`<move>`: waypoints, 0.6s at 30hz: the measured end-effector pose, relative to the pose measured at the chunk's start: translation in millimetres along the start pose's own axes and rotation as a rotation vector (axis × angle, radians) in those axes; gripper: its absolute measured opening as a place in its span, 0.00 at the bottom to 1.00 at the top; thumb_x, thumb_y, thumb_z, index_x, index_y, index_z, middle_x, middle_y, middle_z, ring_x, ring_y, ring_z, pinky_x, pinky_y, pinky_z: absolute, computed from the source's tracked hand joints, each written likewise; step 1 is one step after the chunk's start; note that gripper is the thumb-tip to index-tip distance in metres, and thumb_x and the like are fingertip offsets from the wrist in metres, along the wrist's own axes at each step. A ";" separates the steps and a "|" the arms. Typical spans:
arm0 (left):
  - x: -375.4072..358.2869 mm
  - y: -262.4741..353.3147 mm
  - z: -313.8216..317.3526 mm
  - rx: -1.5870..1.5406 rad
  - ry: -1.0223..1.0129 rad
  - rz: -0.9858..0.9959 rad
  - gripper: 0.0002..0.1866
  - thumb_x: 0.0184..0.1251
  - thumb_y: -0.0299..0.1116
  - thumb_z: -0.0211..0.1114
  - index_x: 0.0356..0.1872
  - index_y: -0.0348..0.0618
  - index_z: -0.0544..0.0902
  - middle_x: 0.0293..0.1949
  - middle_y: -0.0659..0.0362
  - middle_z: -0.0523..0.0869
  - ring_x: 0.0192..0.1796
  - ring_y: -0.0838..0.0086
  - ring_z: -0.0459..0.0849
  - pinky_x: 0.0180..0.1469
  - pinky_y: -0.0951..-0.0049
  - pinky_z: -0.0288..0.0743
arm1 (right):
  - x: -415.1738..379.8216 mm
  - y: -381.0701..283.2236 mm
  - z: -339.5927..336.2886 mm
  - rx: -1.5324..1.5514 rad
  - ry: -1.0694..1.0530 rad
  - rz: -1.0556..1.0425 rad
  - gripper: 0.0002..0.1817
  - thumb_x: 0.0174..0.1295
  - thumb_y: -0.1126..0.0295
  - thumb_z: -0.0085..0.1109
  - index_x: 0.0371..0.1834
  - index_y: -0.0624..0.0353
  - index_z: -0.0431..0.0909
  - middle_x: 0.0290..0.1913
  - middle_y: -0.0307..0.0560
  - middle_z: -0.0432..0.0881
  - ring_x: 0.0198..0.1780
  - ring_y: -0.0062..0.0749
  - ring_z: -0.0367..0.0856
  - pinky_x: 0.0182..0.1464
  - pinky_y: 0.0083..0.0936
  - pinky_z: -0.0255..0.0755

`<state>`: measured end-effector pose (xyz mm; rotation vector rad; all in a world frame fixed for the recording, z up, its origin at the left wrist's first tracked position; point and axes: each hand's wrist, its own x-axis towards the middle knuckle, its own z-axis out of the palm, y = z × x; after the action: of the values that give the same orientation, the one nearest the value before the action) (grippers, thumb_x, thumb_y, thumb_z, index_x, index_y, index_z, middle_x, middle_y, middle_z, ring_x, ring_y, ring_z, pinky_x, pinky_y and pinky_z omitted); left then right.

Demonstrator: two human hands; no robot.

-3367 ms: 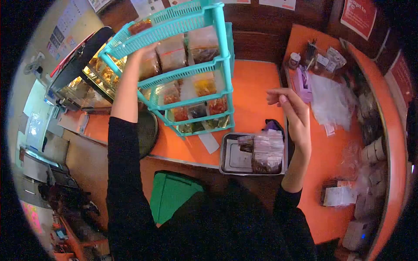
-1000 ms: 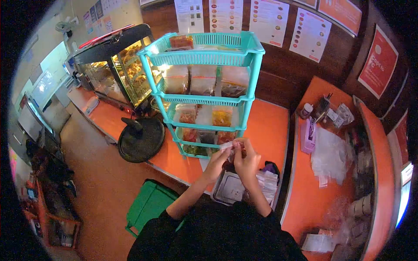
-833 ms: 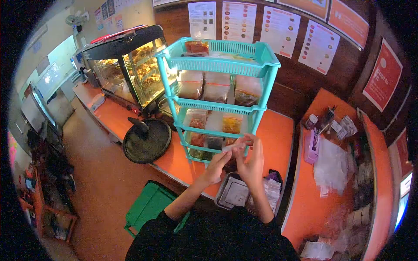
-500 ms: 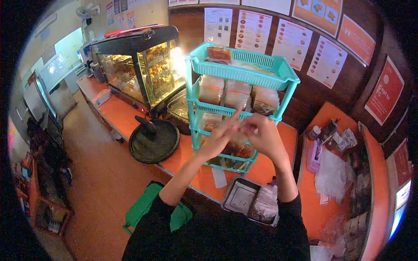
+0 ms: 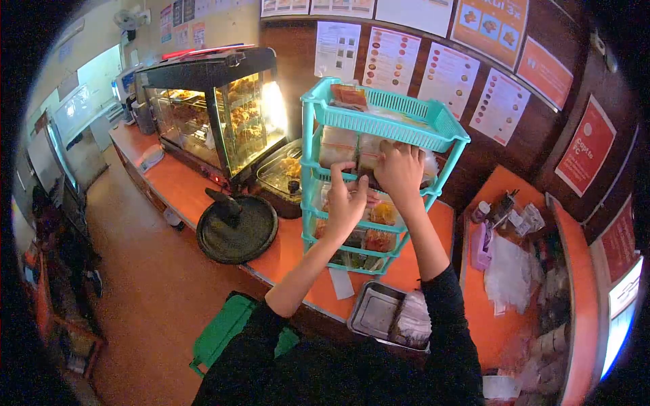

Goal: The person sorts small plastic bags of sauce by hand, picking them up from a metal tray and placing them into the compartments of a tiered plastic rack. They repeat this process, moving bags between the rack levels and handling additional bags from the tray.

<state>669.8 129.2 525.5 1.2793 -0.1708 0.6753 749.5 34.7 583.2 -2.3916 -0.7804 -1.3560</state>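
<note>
Both my hands are raised to the second tier of a turquoise plastic shelf rack [image 5: 448,139] on the orange counter. My right hand [image 5: 401,172] reaches in among the clear food bags [image 5: 338,145] on that tier. My left hand [image 5: 347,203] is just below and left of it, fingers curled at the tier's front rim. Between the two hands a small dark-filled packet [image 5: 370,181] shows only partly; both hands seem to pinch it. A red-filled bag [image 5: 349,95] lies in the top basket. Lower tiers hold orange, red and green packets.
A steel tray [image 5: 369,311] with a stack of packets [image 5: 412,323] sits at the counter edge below the rack. A lit glass display case [image 5: 203,101] and a round black pan [image 5: 237,227] are to the left, a green bin [image 5: 220,331] on the floor, loose clear bags [image 5: 508,271] at right.
My hands have lifted from above the tray up to the rack's second tier, carrying the small packet with them. My view has tilted upward.
</note>
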 end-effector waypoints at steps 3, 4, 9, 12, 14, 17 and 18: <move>0.3 0.6 -0.7 -0.014 -0.008 -0.009 0.18 0.74 0.27 0.55 0.58 0.42 0.59 0.26 0.48 0.85 0.28 0.66 0.88 0.30 0.71 0.84 | 5.0 0.1 -4.9 -0.018 -0.115 0.023 0.10 0.52 0.66 0.60 0.39 0.49 0.83 0.43 0.52 0.82 0.52 0.50 0.77 0.58 0.50 0.61; 0.0 0.9 -0.6 -0.015 -0.008 -0.009 0.18 0.74 0.27 0.55 0.58 0.42 0.59 0.26 0.48 0.85 0.28 0.66 0.88 0.30 0.71 0.84 | 6.3 0.9 -8.1 -0.019 -0.116 0.022 0.10 0.52 0.66 0.60 0.39 0.49 0.83 0.43 0.52 0.82 0.52 0.50 0.77 0.58 0.50 0.61; -1.4 2.5 0.8 0.063 0.014 0.058 0.15 0.74 0.26 0.54 0.56 0.41 0.62 0.26 0.49 0.84 0.28 0.67 0.88 0.29 0.72 0.83 | 4.3 7.3 -9.7 0.039 -0.082 -0.033 0.18 0.50 0.67 0.62 0.47 0.47 0.79 0.45 0.52 0.82 0.54 0.50 0.77 0.61 0.55 0.56; -4.3 3.6 2.4 0.090 0.014 0.101 0.14 0.74 0.26 0.54 0.55 0.41 0.64 0.27 0.50 0.84 0.29 0.69 0.88 0.29 0.74 0.83 | 1.5 9.4 -7.5 0.049 -0.116 -0.039 0.22 0.50 0.67 0.63 0.51 0.47 0.77 0.48 0.51 0.82 0.54 0.51 0.77 0.61 0.56 0.55; -5.4 1.0 3.4 0.088 0.024 0.117 0.13 0.74 0.26 0.54 0.55 0.40 0.64 0.27 0.50 0.84 0.29 0.70 0.88 0.29 0.74 0.83 | 1.5 10.4 -8.8 0.039 -0.096 -0.076 0.22 0.50 0.66 0.63 0.51 0.48 0.77 0.49 0.52 0.81 0.54 0.52 0.77 0.61 0.58 0.55; -6.3 -1.5 5.3 0.090 0.044 0.144 0.12 0.73 0.24 0.53 0.54 0.40 0.64 0.25 0.53 0.83 0.29 0.73 0.87 0.29 0.76 0.82 | 3.8 15.2 -7.3 0.052 -0.119 -0.121 0.21 0.50 0.65 0.64 0.51 0.49 0.79 0.51 0.54 0.81 0.56 0.53 0.76 0.61 0.59 0.55; -6.5 -1.6 6.2 0.091 0.054 0.155 0.11 0.73 0.22 0.52 0.53 0.40 0.65 0.24 0.55 0.83 0.28 0.75 0.87 0.28 0.76 0.81 | 4.0 17.8 -6.0 0.072 -0.162 -0.129 0.21 0.51 0.64 0.64 0.51 0.50 0.80 0.51 0.55 0.81 0.56 0.54 0.75 0.61 0.58 0.55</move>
<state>667.0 120.8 523.0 1.3424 -0.1986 0.8574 757.3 18.5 590.1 -2.4541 -1.0254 -1.1675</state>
